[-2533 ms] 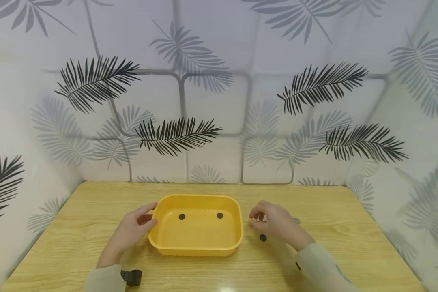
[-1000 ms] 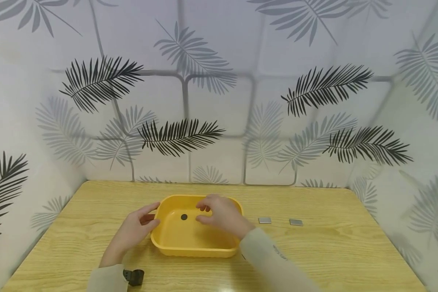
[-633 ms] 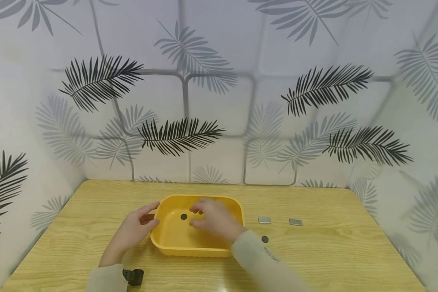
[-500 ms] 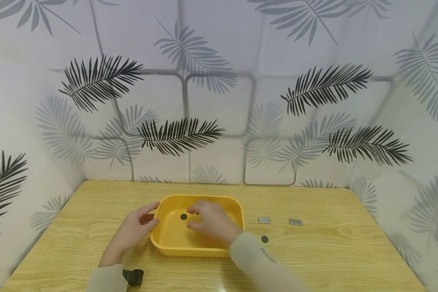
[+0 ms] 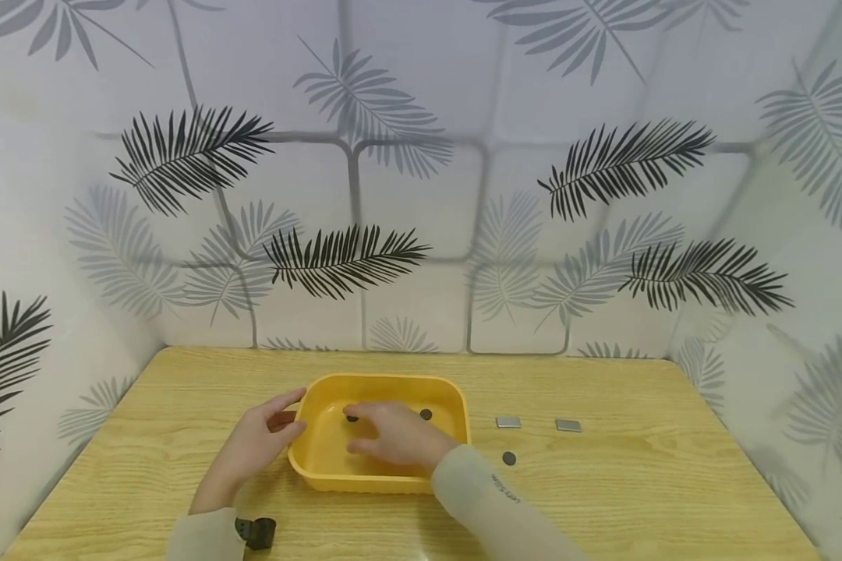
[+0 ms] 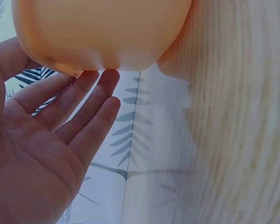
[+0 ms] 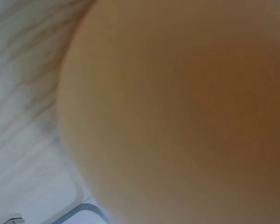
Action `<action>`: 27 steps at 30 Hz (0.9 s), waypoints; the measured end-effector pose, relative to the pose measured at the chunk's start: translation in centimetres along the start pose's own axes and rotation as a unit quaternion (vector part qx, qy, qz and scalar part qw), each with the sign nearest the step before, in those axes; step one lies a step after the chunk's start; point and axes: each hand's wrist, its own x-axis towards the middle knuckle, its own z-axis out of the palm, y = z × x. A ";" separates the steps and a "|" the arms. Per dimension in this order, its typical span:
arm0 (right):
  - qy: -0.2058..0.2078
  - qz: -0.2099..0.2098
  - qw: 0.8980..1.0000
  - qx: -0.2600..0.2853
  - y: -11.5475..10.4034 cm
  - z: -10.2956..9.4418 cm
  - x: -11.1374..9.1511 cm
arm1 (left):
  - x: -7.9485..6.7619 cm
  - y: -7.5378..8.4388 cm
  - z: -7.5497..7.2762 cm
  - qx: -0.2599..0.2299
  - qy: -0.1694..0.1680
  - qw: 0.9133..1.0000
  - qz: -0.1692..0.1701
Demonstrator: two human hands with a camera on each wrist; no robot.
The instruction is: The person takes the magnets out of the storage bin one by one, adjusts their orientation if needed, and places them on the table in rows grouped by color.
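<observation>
A yellow plastic tray [image 5: 375, 483] rests on the table, and my left hand [image 5: 256, 436] is at its left end. The left wrist view shows the long fingers [image 6: 95, 112] extended and spread, tips against the wall of the tray [image 6: 102, 32]. My right hand [image 5: 393, 432] is over the tray's inside, thumb and fingers apart, fingertips near a black round disc [image 5: 352, 418] that they partly cover. I see nothing held between them. A second black disc [image 5: 426, 414] lies in the tray behind that hand. The right wrist view is mostly filled by the blurred tray wall [image 7: 154, 116].
Right of the tray, two small silver rectangular pieces [image 5: 508, 422] [image 5: 568, 425] lie apart on the wooden table [image 5: 638, 483]. Another black disc [image 5: 509, 458] lies in front of them. Leaf-patterned curtain [image 5: 421, 304] stands behind the table. A black device [image 5: 258, 533] sits at my left wrist.
My right hand has moved left from beside the silver pieces into the tray, toward the left disc. The right disc in the tray shows again. My left hand stays at the tray's end.
</observation>
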 end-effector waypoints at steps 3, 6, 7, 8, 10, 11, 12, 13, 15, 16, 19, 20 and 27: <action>-0.018 0.006 1.000 -0.013 0.0 0.0 0.0 | 0.0 0.0 0.0 -0.001 0.000 1.000 -0.001; -0.033 0.007 0.999 -0.033 0.0 0.0 -0.1 | 0.0 0.0 0.0 0.000 0.001 1.000 0.000; -0.036 0.005 0.999 -0.039 0.0 -0.1 -0.2 | 0.0 0.0 0.0 0.000 0.001 1.000 0.001; -0.040 0.003 0.998 -0.046 0.0 -0.1 -0.2 | 0.0 0.0 0.0 0.000 0.001 1.000 0.002; -0.045 0.002 0.997 -0.054 0.0 -0.1 -0.3 | 0.0 -0.1 0.0 -0.002 0.001 1.000 0.001; -0.047 0.002 0.997 -0.055 0.0 -0.1 -0.3 | 0.0 -0.1 0.0 -0.003 0.000 1.000 0.001; -0.049 0.004 0.997 -0.053 0.1 -0.1 -0.4 | 0.1 -0.1 0.0 -0.005 -0.001 1.000 0.001; -0.049 0.007 0.997 -0.050 0.1 -0.1 -0.4 | 0.1 -0.2 0.0 -0.005 0.000 1.000 0.001; -0.050 0.013 0.998 -0.046 0.3 -0.1 -0.6 | 0.1 -0.2 0.0 -0.004 0.000 1.000 0.001; -0.050 0.015 0.998 -0.043 0.3 -0.2 -0.7 | 0.1 -0.2 0.0 -0.003 0.000 1.000 0.001; -0.047 0.014 0.998 -0.041 0.7 -0.4 -1.2 | 0.1 -0.2 0.0 0.000 0.001 1.000 0.003; -0.046 0.013 0.998 -0.042 0.9 -0.5 -1.4 | 0.1 -0.2 0.0 0.001 0.001 1.000 0.003; -0.039 -0.010 0.997 -0.061 1.7 -0.9 -2.2 | 0.2 -0.1 0.0 0.013 0.003 1.000 -0.004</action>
